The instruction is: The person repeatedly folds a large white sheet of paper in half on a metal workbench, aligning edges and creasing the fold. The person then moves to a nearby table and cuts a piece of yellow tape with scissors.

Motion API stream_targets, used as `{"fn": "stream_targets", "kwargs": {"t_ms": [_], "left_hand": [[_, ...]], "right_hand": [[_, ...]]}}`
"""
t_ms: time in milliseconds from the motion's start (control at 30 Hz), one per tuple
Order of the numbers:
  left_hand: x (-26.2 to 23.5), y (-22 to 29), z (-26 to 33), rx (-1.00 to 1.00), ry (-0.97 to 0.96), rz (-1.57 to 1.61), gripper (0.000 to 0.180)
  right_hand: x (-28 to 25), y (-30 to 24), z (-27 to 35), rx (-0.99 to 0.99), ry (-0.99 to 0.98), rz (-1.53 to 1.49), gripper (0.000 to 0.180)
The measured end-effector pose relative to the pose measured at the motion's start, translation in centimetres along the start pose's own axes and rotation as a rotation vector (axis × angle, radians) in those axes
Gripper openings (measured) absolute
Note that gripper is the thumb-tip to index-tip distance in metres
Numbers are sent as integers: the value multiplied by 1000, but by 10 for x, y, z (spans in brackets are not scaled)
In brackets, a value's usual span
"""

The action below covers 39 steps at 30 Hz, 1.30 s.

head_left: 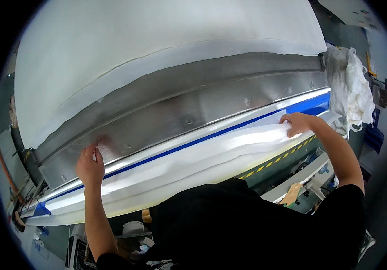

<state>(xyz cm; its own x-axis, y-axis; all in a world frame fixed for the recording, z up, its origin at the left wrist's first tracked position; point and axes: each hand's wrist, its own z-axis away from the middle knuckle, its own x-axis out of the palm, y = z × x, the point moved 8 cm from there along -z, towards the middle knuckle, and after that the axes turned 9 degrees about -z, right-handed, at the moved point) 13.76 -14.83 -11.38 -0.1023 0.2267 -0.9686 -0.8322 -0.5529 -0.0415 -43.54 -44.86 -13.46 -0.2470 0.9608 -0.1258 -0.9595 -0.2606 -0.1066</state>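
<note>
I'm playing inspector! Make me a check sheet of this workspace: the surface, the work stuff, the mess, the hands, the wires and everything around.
Surface: grey metal panel, with a row of small marks along it.
Job's things: large white sheet over the panel's far part; blue strip along the near side; long white sheet nearest the person.
Clutter: crumpled white bundle at the right; brown card below.
Hands: left hand at the panel, touching or not unclear; right hand at the long white sheet, grip unclear.
Cables: nothing seen for sure; an orange hose-like thing curves at far left.
Surroundings: yellow-and-black striped band below the long white sheet.
</note>
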Motion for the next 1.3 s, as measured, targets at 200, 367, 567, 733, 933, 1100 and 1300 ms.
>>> {"fn": "stream_targets", "kwargs": {"t_ms": [200,367,567,733,933,1100,1300], "left_hand": [[4,-45,12,-131,20,114,20],[14,-105,31,-313,66,132,23],[20,-168,0,-276,441,-12,32],[21,-205,-24,-270,486,2,36],[20,-197,-23,-256,631,103,37],[26,-200,-33,-266,612,197,37],[26,-207,-31,-284,611,230,37]], "right_hand": [[-6,-13,-22,-165,193,-205,52],[-16,-32,-15,-244,458,-89,42],[-25,-166,-10,-473,616,-215,26],[-16,-396,-17,-849,706,68,25],[-5,-671,2,-1276,636,97,24],[-4,-837,-41,-1367,624,124,23],[0,-908,-64,-1378,599,175,26]]}}
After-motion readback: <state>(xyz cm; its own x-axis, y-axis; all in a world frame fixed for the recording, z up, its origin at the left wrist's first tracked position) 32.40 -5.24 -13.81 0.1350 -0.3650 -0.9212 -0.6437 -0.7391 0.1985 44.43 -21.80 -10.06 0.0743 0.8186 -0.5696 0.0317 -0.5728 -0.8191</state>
